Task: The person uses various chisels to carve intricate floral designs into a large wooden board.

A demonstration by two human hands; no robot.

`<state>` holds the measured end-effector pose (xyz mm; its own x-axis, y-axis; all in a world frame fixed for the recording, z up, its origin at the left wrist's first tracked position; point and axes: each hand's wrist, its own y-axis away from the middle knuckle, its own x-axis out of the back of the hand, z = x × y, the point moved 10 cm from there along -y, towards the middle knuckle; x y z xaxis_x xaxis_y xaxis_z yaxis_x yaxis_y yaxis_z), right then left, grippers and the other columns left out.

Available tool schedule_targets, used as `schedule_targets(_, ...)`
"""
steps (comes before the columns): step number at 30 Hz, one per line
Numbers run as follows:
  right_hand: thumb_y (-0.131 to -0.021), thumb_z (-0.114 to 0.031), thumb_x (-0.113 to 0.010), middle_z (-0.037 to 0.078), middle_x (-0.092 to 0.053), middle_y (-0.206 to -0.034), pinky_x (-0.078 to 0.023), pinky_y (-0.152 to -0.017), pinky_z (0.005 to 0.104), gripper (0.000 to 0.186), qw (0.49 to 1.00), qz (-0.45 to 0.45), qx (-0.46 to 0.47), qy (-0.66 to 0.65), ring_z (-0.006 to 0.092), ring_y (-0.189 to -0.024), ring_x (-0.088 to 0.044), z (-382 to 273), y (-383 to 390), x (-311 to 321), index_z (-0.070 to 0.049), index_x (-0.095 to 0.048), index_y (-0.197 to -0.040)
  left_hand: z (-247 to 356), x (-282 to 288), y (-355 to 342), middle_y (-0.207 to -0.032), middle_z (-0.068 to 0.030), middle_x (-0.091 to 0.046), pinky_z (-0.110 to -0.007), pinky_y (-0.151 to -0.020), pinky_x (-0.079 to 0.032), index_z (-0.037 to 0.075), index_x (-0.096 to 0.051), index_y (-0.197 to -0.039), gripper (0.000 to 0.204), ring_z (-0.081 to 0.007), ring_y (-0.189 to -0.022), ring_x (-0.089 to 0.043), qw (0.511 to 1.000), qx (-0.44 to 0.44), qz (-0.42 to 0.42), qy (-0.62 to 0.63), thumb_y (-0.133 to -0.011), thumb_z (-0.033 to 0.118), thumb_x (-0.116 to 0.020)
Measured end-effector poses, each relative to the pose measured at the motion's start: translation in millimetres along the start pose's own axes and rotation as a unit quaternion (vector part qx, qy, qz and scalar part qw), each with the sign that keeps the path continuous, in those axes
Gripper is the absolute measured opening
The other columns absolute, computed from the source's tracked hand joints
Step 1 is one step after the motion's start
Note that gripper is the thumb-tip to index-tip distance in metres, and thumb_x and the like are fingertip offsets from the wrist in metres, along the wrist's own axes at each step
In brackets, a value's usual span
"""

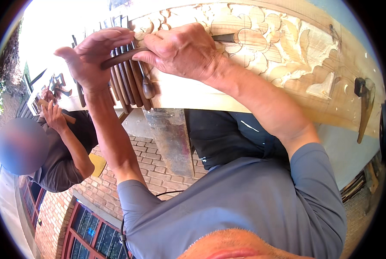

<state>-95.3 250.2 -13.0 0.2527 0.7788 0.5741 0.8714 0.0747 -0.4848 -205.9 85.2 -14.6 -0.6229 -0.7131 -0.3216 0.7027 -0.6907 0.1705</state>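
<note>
My right hand [180, 49] is closed around a wood-carving chisel [123, 58]. The brown wooden handle points left and its dark, flat blade emerges on the right, over the carved wooden panel [288, 47]. Leaves and petals are cut in relief there, with pencil lines on the wood. Beside the handle's butt end, my left hand [96, 54] is open, fingers stretched out and thumb spread. Whether its palm touches the handle, I cannot tell. Beneath both hands lies a row of several carving tools [130, 84] with wooden handles, some partly hidden by my left hand.
A hammer-like tool with a wooden handle [365, 108] rests at the panel's right end. On the left, another person [63, 151] works at the bench with a wooden piece in hand. Wood chips dot the panel. A worn board [169, 140] stands below the bench edge.
</note>
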Motion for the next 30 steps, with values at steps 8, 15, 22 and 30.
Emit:
schedule_targets(8,-0.097,-0.048,-0.082,0.005,-0.073,-0.067,-0.060,-0.054,0.0364,0.038,0.999,-0.042,-0.026,0.008,0.0220,-0.060,-0.076,-1,3,0,-0.013,-0.073,-0.087,-17,-5,7,-0.121,-0.0313,-0.078,-0.053,-0.105,-0.064,-0.012,-0.073,-0.127,0.128,-0.0424,-0.112,-0.080,1.000,0.023,0.022,0.003,-0.094,0.101,-0.023)
schedule_targets(15,-0.095,-0.049,-0.081,0.002,-0.061,-0.065,-0.057,-0.052,0.0308,0.040,0.993,0.014,0.120,0.018,0.0181,-0.054,-0.066,-45,12,26,-0.014,-0.067,-0.081,8,-59,44,-0.122,-0.0270,-0.078,-0.049,-0.103,-0.064,-0.015,-0.071,-0.125,0.126,-0.0352,-0.113,-0.079,0.997,-0.028,-0.014,-0.074,-0.098,0.097,-0.020)
schedule_targets(22,-0.090,-0.050,-0.084,0.003,-0.058,-0.067,-0.054,-0.053,0.0358,0.046,0.972,-0.094,0.185,-0.110,0.0213,-0.057,-0.066,-60,55,21,-0.013,-0.059,-0.077,-37,-107,127,-0.135,-0.0301,-0.067,-0.048,-0.106,-0.060,-0.020,-0.067,-0.133,0.118,-0.0360,-0.119,-0.073,0.984,0.043,0.095,-0.148,-0.100,0.090,-0.044)
schedule_targets(30,-0.086,-0.052,-0.087,0.006,-0.064,-0.068,-0.057,-0.058,0.0398,0.048,0.962,-0.182,0.152,-0.136,0.0284,-0.063,-0.071,-55,63,4,-0.012,-0.060,-0.078,-62,-105,147,-0.137,-0.0281,-0.064,-0.048,-0.109,-0.059,-0.020,-0.062,-0.137,0.113,-0.0362,-0.122,-0.073,0.984,0.036,0.162,-0.055,-0.106,0.086,-0.036)
